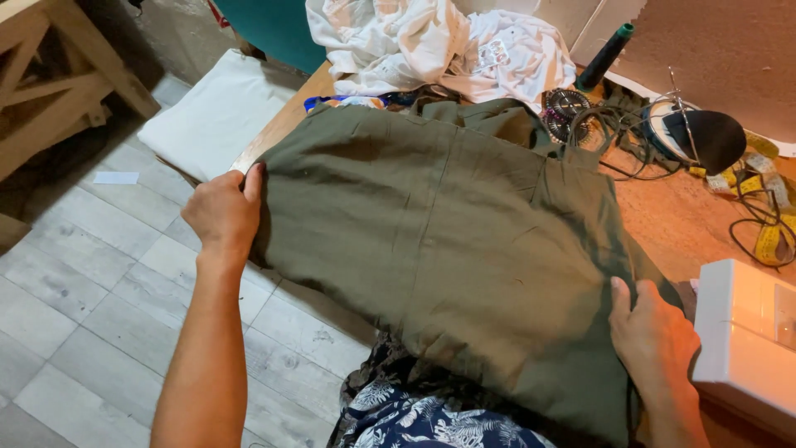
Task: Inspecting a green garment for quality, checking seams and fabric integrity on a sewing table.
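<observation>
A white cushion (217, 112) lies on the grey tiled floor (75, 315) at the far left, and beside it the left hand (224, 211) has its fingers (253, 181) clamped on the left edge of the olive-green garment (448, 241), which is spread flat over the wooden worktop (688, 220) and hangs toward the person's lap. Behind the garment sits a heap of white cloth (439, 41), with a dark thread spool (605, 54) to its right. The right hand (655, 340) grips the garment's right edge with closed fingers, just beside a white sewing machine (746, 340), with a yellow tape measure (767, 203) further back.
</observation>
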